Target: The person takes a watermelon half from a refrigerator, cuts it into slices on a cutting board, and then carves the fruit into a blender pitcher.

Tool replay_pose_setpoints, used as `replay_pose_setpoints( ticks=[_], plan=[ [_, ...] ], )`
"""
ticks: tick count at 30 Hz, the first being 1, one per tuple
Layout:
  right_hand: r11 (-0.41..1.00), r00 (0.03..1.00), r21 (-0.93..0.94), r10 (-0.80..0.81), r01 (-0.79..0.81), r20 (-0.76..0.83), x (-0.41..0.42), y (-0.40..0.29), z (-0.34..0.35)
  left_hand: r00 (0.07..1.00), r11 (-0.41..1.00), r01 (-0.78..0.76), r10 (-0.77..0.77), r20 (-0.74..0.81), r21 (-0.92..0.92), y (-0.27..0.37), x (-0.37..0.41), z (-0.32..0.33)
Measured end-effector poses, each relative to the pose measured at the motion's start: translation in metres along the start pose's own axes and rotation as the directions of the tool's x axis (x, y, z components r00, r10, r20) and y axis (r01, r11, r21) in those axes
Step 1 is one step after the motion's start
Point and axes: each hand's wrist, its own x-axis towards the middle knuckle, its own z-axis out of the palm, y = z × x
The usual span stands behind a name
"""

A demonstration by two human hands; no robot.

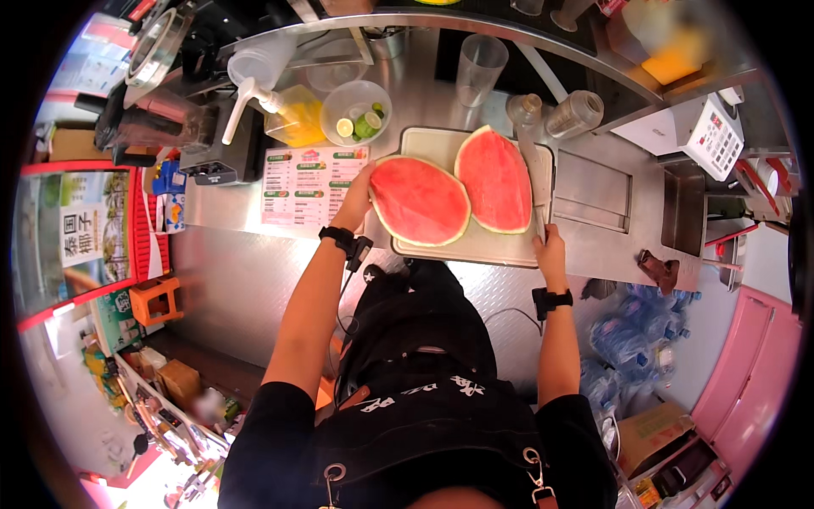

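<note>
Two cut pieces of watermelon lie with their red flesh up on a pale cutting board with a dark rim. My left hand rests against the left edge of the left watermelon piece; its fingers are partly hidden. The right watermelon piece touches or nearly touches the left one. At the board's right side, my right hand holds a knife by its handle, the blade pointing away from me over the board, beside the right piece.
A clear bowl with limes, a pump bottle of yellow liquid and a printed menu sheet lie left of the board. Behind it stand a tall clear cup, a shaker and a small bottle. A sink is at right.
</note>
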Motion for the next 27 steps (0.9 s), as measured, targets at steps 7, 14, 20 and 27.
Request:
replay_pose_setpoints(
  ticks=[7, 14, 20, 27],
  plan=[
    [0.89, 0.956, 0.38, 0.29, -0.251, -0.047, -0.039, 0.023, -0.015, 0.989, 0.987, -0.137, 0.141, 0.05, -0.087, -0.015, -0.022, 0.004],
    [0.741, 0.974, 0.634, 0.131, -0.221, 0.187, -0.105, -0.112, -0.016, 0.979, 0.978, -0.194, 0.188, -0.078, -0.081, -0.031, -0.059, 0.015],
    [0.94, 0.947, 0.33, -0.021, -0.09, 0.319, -0.137, -0.137, 0.031, 0.969, 0.973, -0.207, 0.189, -0.158, -0.106, -0.046, -0.066, 0.01],
    [0.988, 0.962, 0.139, -0.099, 0.065, 0.255, -0.144, -0.141, 0.048, 0.973, 0.982, -0.18, 0.169, -0.157, -0.059, -0.039, -0.073, 0.014]
  ],
)
